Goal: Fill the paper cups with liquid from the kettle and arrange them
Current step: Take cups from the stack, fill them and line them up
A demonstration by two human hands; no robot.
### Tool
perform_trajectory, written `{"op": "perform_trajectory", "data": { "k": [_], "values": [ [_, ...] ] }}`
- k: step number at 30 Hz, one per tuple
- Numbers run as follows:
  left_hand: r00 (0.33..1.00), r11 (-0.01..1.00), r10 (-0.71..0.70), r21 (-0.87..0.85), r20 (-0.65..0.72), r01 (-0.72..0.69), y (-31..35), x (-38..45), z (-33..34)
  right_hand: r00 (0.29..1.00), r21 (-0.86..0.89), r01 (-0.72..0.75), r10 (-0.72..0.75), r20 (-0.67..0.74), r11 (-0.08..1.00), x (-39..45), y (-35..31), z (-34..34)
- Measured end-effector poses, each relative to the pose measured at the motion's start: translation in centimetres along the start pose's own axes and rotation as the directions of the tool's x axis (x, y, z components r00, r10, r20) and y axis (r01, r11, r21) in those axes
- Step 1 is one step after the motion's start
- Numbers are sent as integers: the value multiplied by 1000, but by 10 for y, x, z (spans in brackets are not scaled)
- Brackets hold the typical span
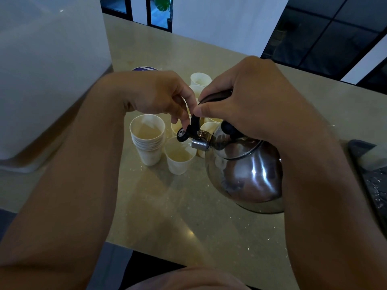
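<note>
Stainless steel is forming the rounded, polished body of the kettle [245, 174], which is hanging tilted under the right hand [247, 101], spout [200, 144] pointing toward the left hand [159, 95]. The right hand is curling round the kettle's black arched handle [217, 95] from above. The left hand is pinching the black hinged spout cap lever [186, 130] between fingertips, holding the cap raised off the spout.

Directly below the left hand's fingers, a single white paper cup [178, 158] is standing on the beige speckled bench [188, 216], with the spout mouth just above and beside its rim. To the left of it, under the left wrist, a nested stack of white paper cups [147, 139] is standing upright. More white paper cups [200, 79] are standing beyond both hands, partly hidden.

Risks, as judged from this position:
- The spout is sitting near the cup's right rim, so liquid may be running down the outside onto the bench.
- The light single cup may be tipping if the spout touches it.
- The left fingers are working close to the spout mouth, so hot liquid or steam may be reaching them.
- A released lever may be snapping the cap shut mid-pour and splashing.
</note>
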State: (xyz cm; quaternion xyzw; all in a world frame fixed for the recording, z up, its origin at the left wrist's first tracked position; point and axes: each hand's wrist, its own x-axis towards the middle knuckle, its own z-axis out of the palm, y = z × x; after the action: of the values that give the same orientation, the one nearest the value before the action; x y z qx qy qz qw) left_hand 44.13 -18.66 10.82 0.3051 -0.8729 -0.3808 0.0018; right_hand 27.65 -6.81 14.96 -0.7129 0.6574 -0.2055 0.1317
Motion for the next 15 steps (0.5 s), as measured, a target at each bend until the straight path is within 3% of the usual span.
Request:
{"op": "perform_trajectory", "data": {
  "k": [9,15],
  "values": [
    [999,1000,14,3,-31,-14,2,-3,0,1000,13,-7,7,-30,1000,-1,7,-3],
    [976,999,40,-7,-216,-42,20,-10,-6,972,258,-28,86,-217,966,-14,25,-17]
  ]
}}
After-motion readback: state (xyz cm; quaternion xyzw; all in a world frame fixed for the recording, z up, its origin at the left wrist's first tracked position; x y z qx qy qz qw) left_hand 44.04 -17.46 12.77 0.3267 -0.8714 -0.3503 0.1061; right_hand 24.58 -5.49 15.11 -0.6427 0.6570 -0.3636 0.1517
